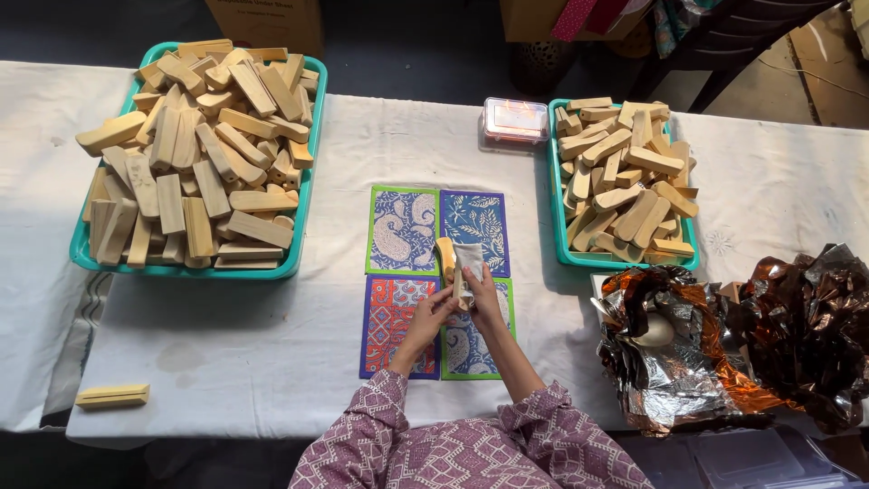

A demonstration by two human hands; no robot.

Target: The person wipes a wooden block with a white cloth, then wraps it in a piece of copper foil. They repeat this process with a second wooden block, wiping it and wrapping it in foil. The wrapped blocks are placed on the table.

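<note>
Both hands met over the middle of the white cloth table [272, 362], just above the four patterned mats [439, 281]. My left hand [433, 312] curled under the lower end of a wooden block [446, 256], fingers closed round it, steadying; the block stood on its end and leaned away from me, its top over the seam between the two upper mats. My right hand [482, 292] pinched a small pale rubbing pad [469, 260], cloth or abrasive paper, I could not tell which, fingers folded shut on it and pressed to the block's right face. To do this stroke well I judged the left grip should stay low and firm so the block did not twist, and the pad should run the full length of the face with even pressure, following the grain, turning the block to reach each side rather than bending the wrist. To my right lay crumpled copper and silver foil [724, 344] with a pale rounded thing nested in it. At the near left edge, one lone block [112, 396]. Further off, the smaller teal tray [557, 226] held rounded pieces, the larger teal tray [303, 226] on the left a heap of squarer ones. Beyond, a clear lidded box [516, 122].
</note>
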